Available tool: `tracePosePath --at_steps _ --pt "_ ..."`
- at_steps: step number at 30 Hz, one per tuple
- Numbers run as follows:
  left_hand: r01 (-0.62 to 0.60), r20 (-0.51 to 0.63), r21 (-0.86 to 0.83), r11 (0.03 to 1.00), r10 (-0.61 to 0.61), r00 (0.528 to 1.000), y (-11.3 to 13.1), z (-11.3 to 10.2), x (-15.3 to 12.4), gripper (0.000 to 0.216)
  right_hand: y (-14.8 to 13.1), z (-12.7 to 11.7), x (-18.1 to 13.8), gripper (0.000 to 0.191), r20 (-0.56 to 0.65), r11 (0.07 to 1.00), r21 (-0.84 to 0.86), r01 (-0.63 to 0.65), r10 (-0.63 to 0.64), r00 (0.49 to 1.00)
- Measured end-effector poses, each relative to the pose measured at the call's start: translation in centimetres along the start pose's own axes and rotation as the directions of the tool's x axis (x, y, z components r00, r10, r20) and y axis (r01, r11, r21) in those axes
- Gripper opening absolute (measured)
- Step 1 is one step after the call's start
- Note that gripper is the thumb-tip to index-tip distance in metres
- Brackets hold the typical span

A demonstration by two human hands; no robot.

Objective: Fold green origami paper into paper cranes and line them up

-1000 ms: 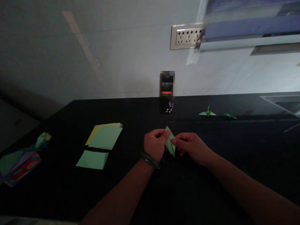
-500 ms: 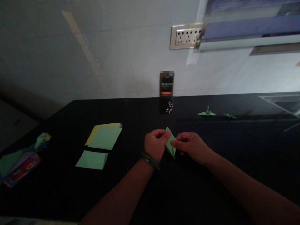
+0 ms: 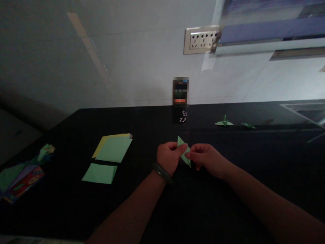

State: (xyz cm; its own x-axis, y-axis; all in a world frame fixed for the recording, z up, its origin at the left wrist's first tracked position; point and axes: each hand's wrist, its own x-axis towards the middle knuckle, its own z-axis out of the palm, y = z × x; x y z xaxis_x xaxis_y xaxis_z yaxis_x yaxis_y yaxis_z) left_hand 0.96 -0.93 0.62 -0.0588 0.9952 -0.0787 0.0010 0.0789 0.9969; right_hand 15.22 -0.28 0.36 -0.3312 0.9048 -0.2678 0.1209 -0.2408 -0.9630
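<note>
A small piece of folded green paper (image 3: 186,159), diamond-shaped with pointed ends, is held between my two hands above the black countertop. My left hand (image 3: 169,156), with a dark bangle (image 3: 162,173) at the wrist, pinches its left side, thumb lying across the front. On the other side, my right hand (image 3: 207,159) pinches the right edge between thumb and curled fingers. The fingers behind the paper are partly hidden.
Left of my hands lie a stack of green and yellow paper (image 3: 114,149) and a folded green sheet (image 3: 100,173). Two green paper cranes (image 3: 224,122) sit back right. A phone (image 3: 181,92) leans on the wall. A red packet (image 3: 26,183) lies far left on the countertop (image 3: 63,210).
The folded paper has turned slightly, its top tip shifting left and its lower tip rising a little to the right. My left thumb reaches further across it.
</note>
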Motion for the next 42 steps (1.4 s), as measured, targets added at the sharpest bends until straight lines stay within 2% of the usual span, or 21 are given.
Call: tracePosePath --at_steps 4,9,18,23,27,35,42 --pt "-0.045 -0.049 0.038 0.998 0.047 0.998 0.3 0.0 -0.1 0.025 -0.4 0.4 -0.3 0.030 0.010 0.991 0.097 -0.094 0.093 0.996" --pt "-0.029 -0.076 0.014 0.999 0.030 0.997 0.3 -0.1 -0.1 0.024 -0.7 0.6 -0.4 0.029 0.003 0.973 0.181 -0.143 0.145 0.989" --pt "-0.039 -0.120 0.055 0.998 0.045 0.992 0.1 0.1 -0.2 0.026 -0.4 0.7 -0.4 0.025 -0.033 0.968 0.199 -0.155 0.165 0.986" --pt "-0.069 -0.152 0.092 0.993 0.082 0.985 -0.3 -0.1 0.0 0.028 -0.7 1.0 -0.7 0.029 -0.003 0.963 0.198 -0.183 0.187 0.982" --pt "-0.057 -0.147 0.044 0.997 0.063 0.987 -0.6 0.0 0.2 0.030 -0.7 1.0 -0.6 0.030 -0.003 0.960 0.207 -0.186 0.191 0.982" --pt "0.032 -0.140 -0.133 0.991 -0.051 0.989 -0.2 0.4 0.0 0.026 -0.7 0.9 -0.6 0.024 -0.022 0.960 0.193 -0.204 0.212 0.977" --pt "0.051 -0.137 -0.171 0.984 -0.076 0.988 -0.7 0.6 0.2 0.027 -0.6 0.9 -0.5 0.021 -0.022 0.963 0.166 -0.214 0.221 0.975"
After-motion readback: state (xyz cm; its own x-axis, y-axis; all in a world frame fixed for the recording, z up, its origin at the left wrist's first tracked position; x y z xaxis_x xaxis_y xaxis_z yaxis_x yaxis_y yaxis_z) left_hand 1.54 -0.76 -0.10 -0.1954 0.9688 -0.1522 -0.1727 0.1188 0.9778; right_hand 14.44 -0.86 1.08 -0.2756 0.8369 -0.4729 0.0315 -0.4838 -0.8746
